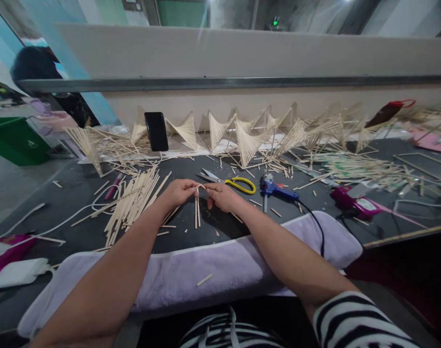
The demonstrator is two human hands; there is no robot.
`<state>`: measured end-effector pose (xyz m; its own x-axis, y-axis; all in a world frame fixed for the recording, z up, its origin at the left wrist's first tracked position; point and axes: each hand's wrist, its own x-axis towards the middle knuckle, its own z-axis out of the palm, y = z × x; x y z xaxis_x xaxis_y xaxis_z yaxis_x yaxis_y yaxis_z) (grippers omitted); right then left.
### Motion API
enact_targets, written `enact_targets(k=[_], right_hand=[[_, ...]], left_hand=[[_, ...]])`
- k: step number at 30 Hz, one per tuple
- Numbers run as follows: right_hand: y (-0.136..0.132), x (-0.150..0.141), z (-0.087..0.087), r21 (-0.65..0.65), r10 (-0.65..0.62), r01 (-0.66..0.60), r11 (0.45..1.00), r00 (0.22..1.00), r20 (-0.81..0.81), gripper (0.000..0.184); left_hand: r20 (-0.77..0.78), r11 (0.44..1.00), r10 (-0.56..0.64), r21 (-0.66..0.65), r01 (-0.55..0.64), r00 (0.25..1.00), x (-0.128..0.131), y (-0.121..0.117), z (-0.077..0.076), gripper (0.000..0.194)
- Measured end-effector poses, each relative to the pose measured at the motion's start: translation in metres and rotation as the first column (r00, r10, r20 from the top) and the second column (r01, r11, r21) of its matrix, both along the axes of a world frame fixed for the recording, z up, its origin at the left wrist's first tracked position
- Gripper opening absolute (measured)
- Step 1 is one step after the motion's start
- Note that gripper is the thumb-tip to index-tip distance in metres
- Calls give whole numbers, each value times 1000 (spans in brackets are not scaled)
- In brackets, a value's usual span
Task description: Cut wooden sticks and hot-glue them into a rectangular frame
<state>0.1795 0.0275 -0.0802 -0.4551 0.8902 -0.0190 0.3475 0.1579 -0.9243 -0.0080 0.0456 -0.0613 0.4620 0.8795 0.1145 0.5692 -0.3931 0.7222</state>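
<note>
- My left hand [177, 192] and right hand [220, 195] pinched the thin sticks [197, 210] together at their tops, upright on the table [79, 193]
- Loose stick pile [133, 203] lay left; scissors [229, 182] and glue gun [276, 190] right
- I judged a steady pinch, tips aligned, served best

Your fingertips [200, 189] hide how the thin sticks [197, 212] join. Right of them, the glue gun [276, 189] cord drops behind the towel [206, 270].
</note>
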Motion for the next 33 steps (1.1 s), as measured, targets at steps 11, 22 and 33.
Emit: enact_targets(k=[11, 22, 33], right_hand=[[-5, -2, 8, -58, -14, 14, 998, 1000, 4, 32], [-2, -1, 1, -68, -32, 30, 997, 999, -23, 32], [-2, -2, 0, -51, -47, 46, 998, 998, -29, 35]], left_hand=[[-46, 999, 38, -15, -39, 998, 2, -4, 6, 28], [-83, 998, 55, 27, -52, 995, -1, -3, 3, 25], [-60, 999, 47, 13, -46, 997, 0, -5, 4, 25]])
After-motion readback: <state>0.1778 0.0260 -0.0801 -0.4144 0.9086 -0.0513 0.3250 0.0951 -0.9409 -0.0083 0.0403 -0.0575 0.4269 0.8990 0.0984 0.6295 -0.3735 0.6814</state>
